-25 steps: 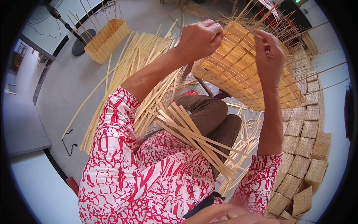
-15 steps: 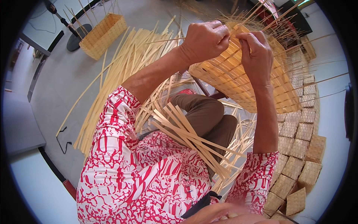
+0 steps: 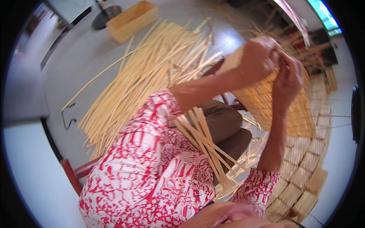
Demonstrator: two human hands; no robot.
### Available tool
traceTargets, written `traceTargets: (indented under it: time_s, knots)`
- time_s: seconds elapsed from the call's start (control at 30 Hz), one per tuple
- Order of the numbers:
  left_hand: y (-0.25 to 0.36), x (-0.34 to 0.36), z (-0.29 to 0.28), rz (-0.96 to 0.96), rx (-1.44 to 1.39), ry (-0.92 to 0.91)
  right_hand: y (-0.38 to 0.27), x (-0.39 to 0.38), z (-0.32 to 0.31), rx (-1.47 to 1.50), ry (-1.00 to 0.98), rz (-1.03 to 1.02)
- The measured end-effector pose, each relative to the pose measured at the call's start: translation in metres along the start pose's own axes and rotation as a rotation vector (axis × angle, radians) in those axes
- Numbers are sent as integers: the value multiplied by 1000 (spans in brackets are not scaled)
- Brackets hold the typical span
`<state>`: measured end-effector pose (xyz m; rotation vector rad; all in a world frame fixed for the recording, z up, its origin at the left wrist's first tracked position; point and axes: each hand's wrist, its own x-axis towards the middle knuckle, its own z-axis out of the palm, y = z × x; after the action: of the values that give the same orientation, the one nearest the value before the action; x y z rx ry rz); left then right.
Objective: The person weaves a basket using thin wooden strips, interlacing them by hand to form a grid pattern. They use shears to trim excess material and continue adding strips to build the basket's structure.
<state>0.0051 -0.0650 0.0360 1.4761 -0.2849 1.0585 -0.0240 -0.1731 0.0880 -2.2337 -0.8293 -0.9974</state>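
A large woven basket (image 3: 283, 114) of pale yellow strips leans in front of me at the right, its latticed side facing me. At its upper edge my left hand (image 3: 260, 59) is closed, the back of the hand toward me and slightly blurred. Just to its right, my right hand (image 3: 288, 78) is closed too, with bent fingers reaching up against the left hand's fingertips. What the fingers pinch there is hidden between the hands. Several loose flat strips (image 3: 207, 138) lie crossed over my lap.
A big pile of long strips (image 3: 148, 68) spreads over the floor at the left. Behind it stands a rectangular woven basket (image 3: 131, 21) near a black round base (image 3: 106, 17). Stacked woven blocks (image 3: 298, 178) line the right wall. A red-brown chair arm (image 3: 85, 169) shows at lower left.
Both hands have moved right and slightly down in the picture, staying together at the basket's edge. The whole view has shifted; the basket now appears further right and lower.
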Motion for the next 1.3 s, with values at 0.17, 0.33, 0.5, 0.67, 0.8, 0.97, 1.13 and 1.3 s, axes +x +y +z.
traceTargets:
  time_s: [0.17,0.33,0.5,0.67,0.8,0.97,1.13,1.3]
  knots:
    - [9,-13,-10,122,56,-107,5,-12,-14,-21,-38,85]
    - [-27,16,-64,893,395,-551,22,-10,-32,-100,-302,-81]
    - [-23,43,-76,902,250,-655,13,-9,-30,38,-284,-23]
    - [5,-12,-42,-340,-466,-543,16,-13,-31,58,-153,95]
    - [20,-40,-30,-841,-842,-680,7,-6,-17,76,-82,31]
    - [12,-49,-51,-130,49,-800,1,-4,-29,56,-132,205]
    - [-8,2,-49,-291,-66,-439,6,-4,-24,15,-106,89]
    - [-17,2,-29,-550,-323,-466,2,3,-24,-98,-149,144]
